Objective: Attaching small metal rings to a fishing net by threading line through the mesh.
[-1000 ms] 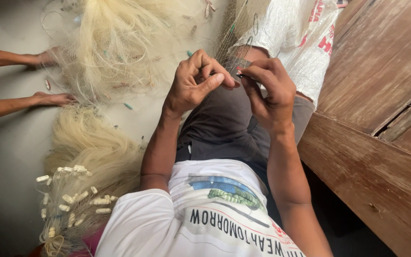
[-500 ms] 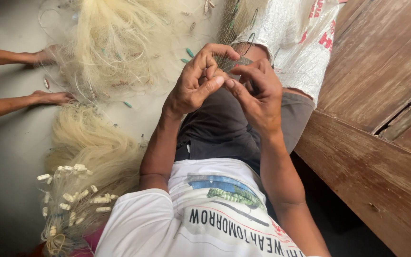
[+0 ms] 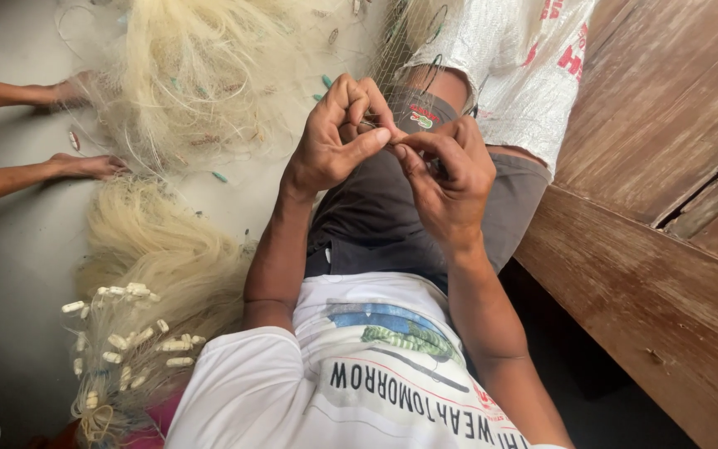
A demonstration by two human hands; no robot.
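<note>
Far to the left, another person's feet (image 3: 85,165) are resting on the grey floor (image 3: 10,274) beside pale net heaps (image 3: 168,75) and small white floats (image 3: 130,333). My left hand (image 3: 334,137) is pinching the fine net strand (image 3: 405,104) above my lap, fingers closed tight; my right hand (image 3: 450,179) is nipping it likewise. It looks light, limp, slippery and quick to tangle, best taken at a knot. A wooden wall (image 3: 675,166) is crowding my right.

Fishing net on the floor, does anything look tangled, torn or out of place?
Nothing stands out. The fishing net lies in loose pale heaps, its floats bunched at one end. The left hand and right hand pinch fine mesh over the lap; tears are too fine to tell.
</note>
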